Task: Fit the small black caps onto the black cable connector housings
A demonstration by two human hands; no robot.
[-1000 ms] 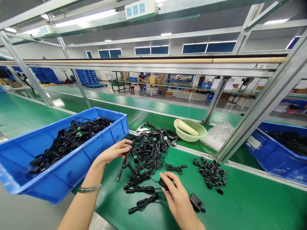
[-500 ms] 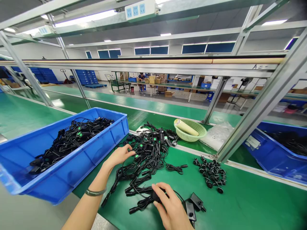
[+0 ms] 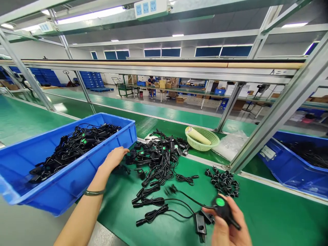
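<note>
My right hand (image 3: 232,222) grips a small black pump (image 3: 221,206) with a round green sticker and a nozzle. Its cord trails left to a blurred plug end above the table. Beside that hand, two more black pumps (image 3: 200,223) lie on the green table, their coiled cords (image 3: 155,213) stretching left. My left hand (image 3: 116,159) is by the near wall of a blue bin (image 3: 84,174), fingers closed. Blurred black cable (image 3: 122,169) hangs under it; the fingers partly hide the hold. Right of it spreads a pile of corded black pumps (image 3: 164,157).
Corded black devices fill part of the blue bin. Several small black suction-cup-like parts (image 3: 222,181) lie at right. Behind stand a green basket (image 3: 202,147) holding a pale roll, a clear plastic bag (image 3: 230,145), a metal post (image 3: 269,112) and another blue bin (image 3: 289,171).
My right hand has lifted a pump and moved right with it. My left hand has moved left from the pile toward the bin, and the cable bundle at the pile's left side has shifted.
</note>
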